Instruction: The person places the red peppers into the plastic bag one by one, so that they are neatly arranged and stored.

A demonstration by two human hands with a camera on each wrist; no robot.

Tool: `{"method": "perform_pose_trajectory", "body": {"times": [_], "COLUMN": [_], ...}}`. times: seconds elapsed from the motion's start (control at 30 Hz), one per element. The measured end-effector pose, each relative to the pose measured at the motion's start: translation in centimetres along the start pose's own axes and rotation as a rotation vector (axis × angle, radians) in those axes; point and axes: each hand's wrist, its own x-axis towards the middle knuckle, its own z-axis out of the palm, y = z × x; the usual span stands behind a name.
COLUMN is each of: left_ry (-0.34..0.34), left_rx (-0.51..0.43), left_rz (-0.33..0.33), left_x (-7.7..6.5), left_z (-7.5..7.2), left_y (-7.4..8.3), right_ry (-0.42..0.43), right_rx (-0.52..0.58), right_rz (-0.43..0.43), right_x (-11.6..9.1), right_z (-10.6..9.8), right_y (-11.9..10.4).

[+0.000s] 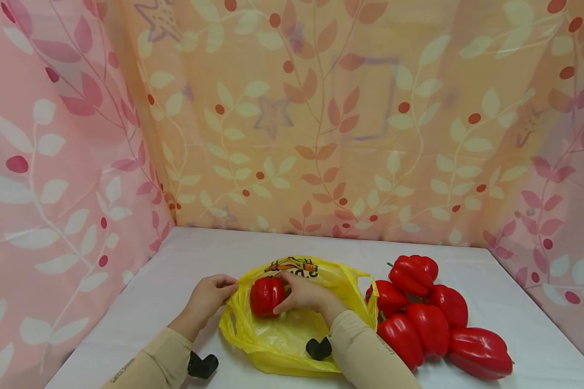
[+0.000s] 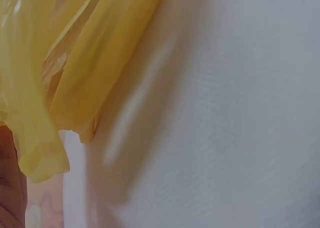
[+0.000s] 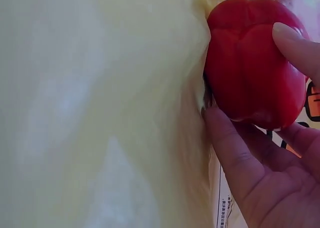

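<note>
A yellow plastic bag lies spread open on the table in the head view, black and orange print on its far side. My right hand reaches into its mouth and grips a red bell pepper. The right wrist view shows thumb and fingers around this bell pepper, its lobed end facing the camera. At the bag's left rim, my left hand pinches the plastic with its fingertips. Loose yellow folds of the bag hang beside a sliver of that hand in the left wrist view.
Several more red bell peppers are heaped right of the bag, close to the right forearm. White cloth covers the table. Patterned curtains enclose its back and sides. Black wrist devices sit by both sleeves.
</note>
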Motion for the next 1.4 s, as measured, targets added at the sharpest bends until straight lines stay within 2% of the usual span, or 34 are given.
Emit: {"method": "perform_pose_trajectory", "body": {"times": [0.2,0.4,0.6,0.73,1.0,1.17,1.4], "left_ry": [0.006,0.001,-0.004,-0.002,-0.003,-0.003,-0.001], "left_rx": [-0.003,0.009,0.013,0.017,0.018,0.028,0.031], "left_rz": [-0.003,0.0,0.001,-0.006,-0.01,-0.009,-0.004], "left_x": [0.0,-0.1,-0.2,-0.2,-0.2,-0.2,-0.2], "left_z": [0.0,0.0,-0.2,-0.2,-0.3,-0.2,-0.2], "left_y": [0.2,0.4,0.4,0.3,0.4,0.5,0.5], "right_ry": [0.047,0.055,0.067,0.032,-0.055,-0.034,0.03], "right_rx": [-0.018,-0.051,-0.141,-0.159,-0.122,-0.12,-0.113], "right_rz": [0.025,0.019,0.002,-0.025,-0.063,-0.102,-0.098], "right_x": [0.0,-0.2,-0.6,-1.4,-3.7,-5.0,-7.1], "right_z": [-0.1,-0.1,-1.1,-2.3,-5.1,-7.2,-10.3], "right_y": [0.1,-0.4,-1.0,-1.3,-3.2,-4.3,-5.1]}}
